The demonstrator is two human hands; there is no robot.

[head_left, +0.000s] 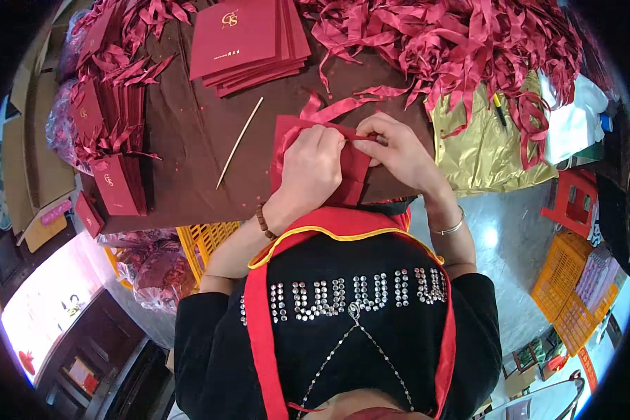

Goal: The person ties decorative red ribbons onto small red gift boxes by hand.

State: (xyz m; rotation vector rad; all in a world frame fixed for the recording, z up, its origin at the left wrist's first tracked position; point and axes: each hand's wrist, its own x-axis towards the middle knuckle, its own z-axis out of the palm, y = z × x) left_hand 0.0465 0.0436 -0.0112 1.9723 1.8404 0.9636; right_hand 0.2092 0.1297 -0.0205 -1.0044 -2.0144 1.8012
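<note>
A red paper bag (353,164) lies at the table's near edge, under both hands. My left hand (313,164) rests over its left part with the fingers closed on the red ribbon near the bag's upper edge. Close by on the right, my right hand (392,147) pinches the same ribbon between thumb and forefinger. The ribbon's loose length (332,108) trails up and right beyond the bag. The fingertips are near each other, and the exact spot between them is partly hidden.
A thin stick (239,143) lies left of the bag. Beyond it are stacked red bags (241,42); more bags (115,185) stand at the left. Ribbons (462,49) heap at the back right, above gold wrapping (476,154) with a yellow-black pen (499,108).
</note>
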